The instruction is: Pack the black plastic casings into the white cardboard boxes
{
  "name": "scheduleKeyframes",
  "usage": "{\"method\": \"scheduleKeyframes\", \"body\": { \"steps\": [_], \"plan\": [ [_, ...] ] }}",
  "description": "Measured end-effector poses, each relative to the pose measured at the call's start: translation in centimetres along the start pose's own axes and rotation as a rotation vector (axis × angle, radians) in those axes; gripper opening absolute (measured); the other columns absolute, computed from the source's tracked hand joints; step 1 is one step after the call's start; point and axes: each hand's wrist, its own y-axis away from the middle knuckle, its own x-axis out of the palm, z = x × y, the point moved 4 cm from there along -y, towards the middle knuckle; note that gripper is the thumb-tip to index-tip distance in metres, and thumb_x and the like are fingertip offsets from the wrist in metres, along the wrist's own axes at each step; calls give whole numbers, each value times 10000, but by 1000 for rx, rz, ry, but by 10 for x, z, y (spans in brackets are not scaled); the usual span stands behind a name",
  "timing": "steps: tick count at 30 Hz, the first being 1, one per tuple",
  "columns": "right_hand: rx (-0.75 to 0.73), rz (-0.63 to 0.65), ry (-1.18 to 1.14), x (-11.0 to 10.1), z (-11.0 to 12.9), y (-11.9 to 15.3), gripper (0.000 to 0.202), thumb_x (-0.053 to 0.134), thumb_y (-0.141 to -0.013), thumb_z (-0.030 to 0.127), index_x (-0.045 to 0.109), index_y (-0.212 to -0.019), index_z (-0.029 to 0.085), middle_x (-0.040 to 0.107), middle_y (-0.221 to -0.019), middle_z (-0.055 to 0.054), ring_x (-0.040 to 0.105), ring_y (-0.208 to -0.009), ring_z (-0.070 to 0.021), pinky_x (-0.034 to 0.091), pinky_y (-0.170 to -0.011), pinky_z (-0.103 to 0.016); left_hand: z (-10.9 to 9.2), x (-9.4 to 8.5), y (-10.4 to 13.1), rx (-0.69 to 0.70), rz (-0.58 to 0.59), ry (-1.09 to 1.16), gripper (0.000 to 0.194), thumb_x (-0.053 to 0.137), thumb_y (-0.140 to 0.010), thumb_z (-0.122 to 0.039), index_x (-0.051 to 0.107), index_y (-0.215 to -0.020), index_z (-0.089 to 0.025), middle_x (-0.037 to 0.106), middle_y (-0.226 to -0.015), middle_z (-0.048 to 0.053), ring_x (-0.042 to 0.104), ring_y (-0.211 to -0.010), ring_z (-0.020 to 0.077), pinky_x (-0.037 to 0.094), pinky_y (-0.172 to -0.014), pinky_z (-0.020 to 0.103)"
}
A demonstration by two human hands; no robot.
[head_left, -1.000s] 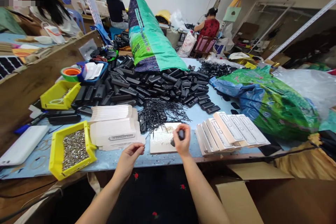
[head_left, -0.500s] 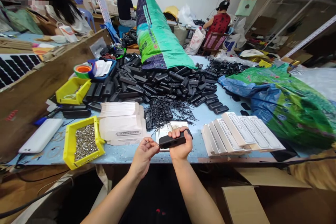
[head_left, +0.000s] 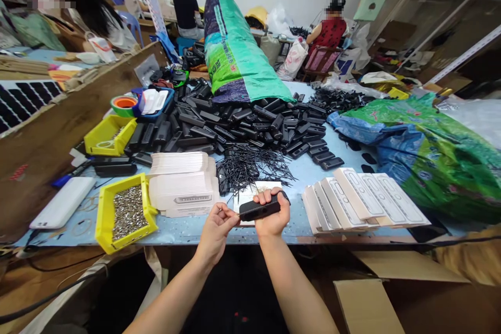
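My right hand (head_left: 273, 212) is wrapped round a black oblong case (head_left: 256, 210), held just above the front edge of the table. At the case's left end, my left hand (head_left: 219, 224) pinches something too small to make out, its fingertips touching or nearly touching the case. A white card (head_left: 242, 199) lies behind the case. Thin black sticks (head_left: 254, 164) are heaped behind the card. Left of my hands, folded white boxes (head_left: 183, 193) stand beside a yellow bin (head_left: 127, 214) of small metal pieces.
Many black cases (head_left: 235, 125) are piled across the table's middle, under a green sack (head_left: 250, 57). White boxes (head_left: 352, 201) are stacked at right, near a crumpled green bag (head_left: 438, 151). A white power bank (head_left: 64, 203) lies at left. Several people sit farther back.
The view has shifted slightly. The dark thin piece seen between my left fingers and the case no longer shows clearly. The case is still in my right hand.
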Motion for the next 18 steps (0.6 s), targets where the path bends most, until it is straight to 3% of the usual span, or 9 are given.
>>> {"method": "scheduleKeyframes", "body": {
  "steps": [7,11,14,16,18],
  "plan": [
    [1,-42,-8,-6,-8,3,191,495,-755,384,394,-740,223,330,-610,60,386,-521,-95,414,-565,-265,13,2,5,59,-28,-60,366,783,-657,-234,436,-768,-197,580,-684,-40,553,-650,86,440,-672,206],
    [13,-8,47,-9,-10,5,202,504,-757,383,393,-715,220,358,-586,60,390,-498,-96,412,-543,-264,19,-12,6,138,-30,-266,318,734,-711,-295,441,-801,-213,610,-732,-6,602,-722,139,483,-742,277],
    [-127,163,215,-18,1,-1,186,563,-735,360,457,-679,218,433,-564,44,445,-514,-117,431,-565,-298,-4,-43,-5,342,-25,-771,359,726,-707,-313,522,-984,-209,634,-1007,87,602,-977,234,460,-903,396],
    [-252,317,440,-28,8,-9,178,640,-676,335,514,-644,213,504,-571,22,489,-542,-139,434,-578,-315,-29,-70,-15,536,-85,-1225,464,717,-710,-289,530,-1123,-190,558,-1212,151,494,-1180,307,360,-1019,476],
    [-224,420,636,-42,5,-24,192,677,-634,320,530,-597,202,541,-567,5,506,-543,-150,423,-561,-312,-47,-97,-27,592,-83,-1596,493,688,-732,-257,521,-1189,-180,528,-1269,173,449,-1224,346,316,-1034,516]
  ]
}}
